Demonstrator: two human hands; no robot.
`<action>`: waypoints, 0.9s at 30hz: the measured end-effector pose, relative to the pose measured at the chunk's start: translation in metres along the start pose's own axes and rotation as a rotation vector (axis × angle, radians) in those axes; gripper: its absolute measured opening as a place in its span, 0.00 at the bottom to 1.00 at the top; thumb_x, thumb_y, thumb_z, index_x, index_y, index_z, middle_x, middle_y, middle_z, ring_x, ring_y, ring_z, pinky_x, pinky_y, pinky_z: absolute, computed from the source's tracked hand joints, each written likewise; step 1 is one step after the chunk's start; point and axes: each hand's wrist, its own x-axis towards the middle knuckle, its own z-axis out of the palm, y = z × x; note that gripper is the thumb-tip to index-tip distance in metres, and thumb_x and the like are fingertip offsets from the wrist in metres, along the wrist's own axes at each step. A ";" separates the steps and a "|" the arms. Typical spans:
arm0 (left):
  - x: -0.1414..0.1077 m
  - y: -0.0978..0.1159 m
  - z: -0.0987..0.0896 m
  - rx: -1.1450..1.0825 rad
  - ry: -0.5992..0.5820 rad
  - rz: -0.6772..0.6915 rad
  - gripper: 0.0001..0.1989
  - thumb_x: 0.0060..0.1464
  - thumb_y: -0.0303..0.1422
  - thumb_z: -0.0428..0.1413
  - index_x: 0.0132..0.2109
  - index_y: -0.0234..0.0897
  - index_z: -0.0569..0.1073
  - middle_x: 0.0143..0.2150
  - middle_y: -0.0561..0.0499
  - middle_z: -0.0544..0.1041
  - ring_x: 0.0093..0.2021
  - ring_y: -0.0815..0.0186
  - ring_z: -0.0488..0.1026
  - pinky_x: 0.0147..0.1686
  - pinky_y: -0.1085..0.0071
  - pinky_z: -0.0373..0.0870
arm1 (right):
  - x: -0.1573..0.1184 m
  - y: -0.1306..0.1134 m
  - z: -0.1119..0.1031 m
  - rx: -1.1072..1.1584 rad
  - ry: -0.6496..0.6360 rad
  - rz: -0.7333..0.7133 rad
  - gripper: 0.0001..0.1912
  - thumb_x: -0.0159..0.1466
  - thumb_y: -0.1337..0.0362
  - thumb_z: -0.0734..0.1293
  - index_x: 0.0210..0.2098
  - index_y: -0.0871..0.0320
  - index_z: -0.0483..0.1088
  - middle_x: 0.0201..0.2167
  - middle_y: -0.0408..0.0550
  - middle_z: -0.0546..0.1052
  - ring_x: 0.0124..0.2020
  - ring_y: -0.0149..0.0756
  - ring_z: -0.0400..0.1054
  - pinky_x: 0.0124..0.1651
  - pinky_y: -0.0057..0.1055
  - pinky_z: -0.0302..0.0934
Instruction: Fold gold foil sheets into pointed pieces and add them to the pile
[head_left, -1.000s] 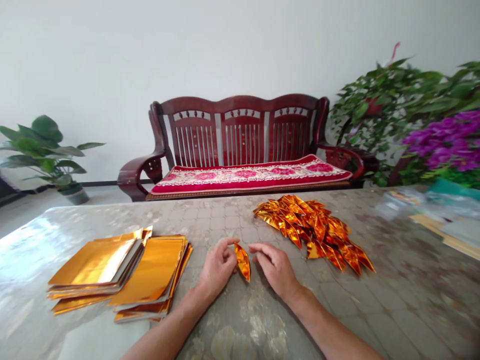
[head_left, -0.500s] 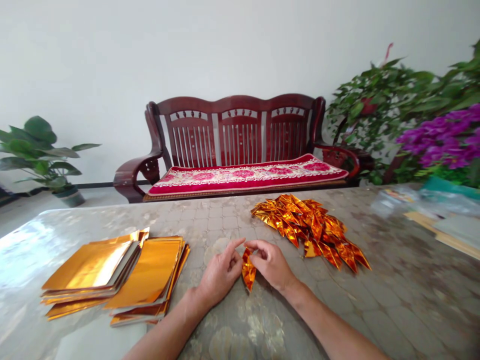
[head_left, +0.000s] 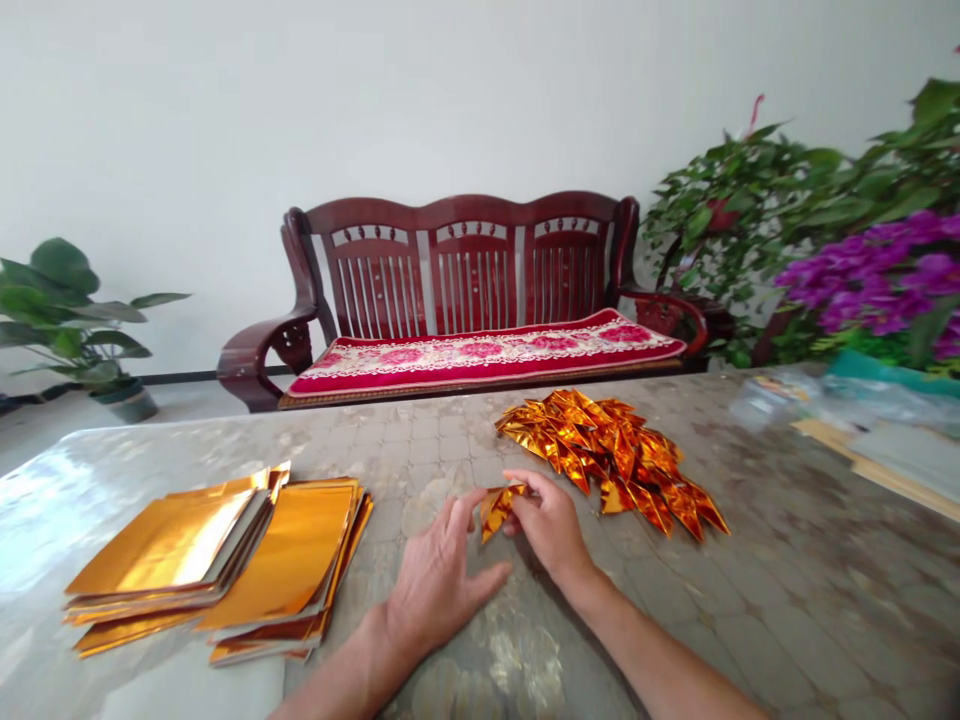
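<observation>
My right hand (head_left: 553, 525) pinches a small folded gold foil paper (head_left: 496, 512) between thumb and fingers, just above the table. The folded piece is pointed and shiny, its tip angled down to the left. Beside it, my left hand (head_left: 436, 568) has its thumb spread away from the fingers. Its fingertips are close to the piece's left edge; whether they touch it I cannot tell. Beyond my right hand lies a heap of similar folded gold foil pieces (head_left: 611, 455).
Two stacks of flat gold foil sheets, a left one (head_left: 161, 540) and a right one (head_left: 281, 545), lie on the patterned table (head_left: 660, 620). Plastic bags (head_left: 776, 395) and card pieces (head_left: 907, 450) sit at the right. A wooden bench (head_left: 469, 265) stands behind, with plants (head_left: 71, 310) to the side.
My right hand has lifted and turned the folded foil piece, from pointing down to tilted. The left hand has opened, its thumb moving away from its fingers. The view has shifted slightly.
</observation>
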 end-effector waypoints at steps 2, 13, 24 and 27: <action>0.000 0.000 0.003 0.021 0.017 -0.034 0.29 0.53 0.37 0.58 0.61 0.45 0.61 0.46 0.49 0.73 0.34 0.64 0.73 0.36 0.68 0.69 | 0.000 -0.001 0.001 0.012 0.015 0.026 0.19 0.53 0.64 0.62 0.43 0.60 0.73 0.33 0.49 0.78 0.22 0.36 0.73 0.23 0.32 0.70; 0.013 -0.022 0.011 -0.135 0.042 -0.200 0.14 0.61 0.32 0.48 0.50 0.42 0.74 0.24 0.57 0.74 0.27 0.65 0.73 0.30 0.71 0.64 | -0.008 0.006 0.003 -0.305 -0.033 -0.215 0.14 0.61 0.66 0.61 0.41 0.58 0.77 0.39 0.50 0.79 0.31 0.38 0.75 0.38 0.34 0.70; 0.019 -0.029 0.007 -0.093 0.110 -0.162 0.13 0.60 0.32 0.50 0.43 0.45 0.80 0.38 0.53 0.81 0.40 0.64 0.77 0.41 0.70 0.68 | -0.017 -0.009 0.001 -0.736 -0.213 -0.418 0.14 0.68 0.64 0.60 0.44 0.50 0.78 0.37 0.45 0.80 0.40 0.36 0.74 0.42 0.29 0.62; 0.019 -0.028 0.005 -0.080 0.109 -0.170 0.12 0.61 0.34 0.51 0.41 0.45 0.80 0.36 0.53 0.80 0.38 0.64 0.76 0.39 0.70 0.67 | -0.017 -0.008 0.000 -0.739 -0.213 -0.423 0.15 0.69 0.63 0.60 0.45 0.50 0.78 0.38 0.45 0.80 0.41 0.36 0.74 0.42 0.29 0.62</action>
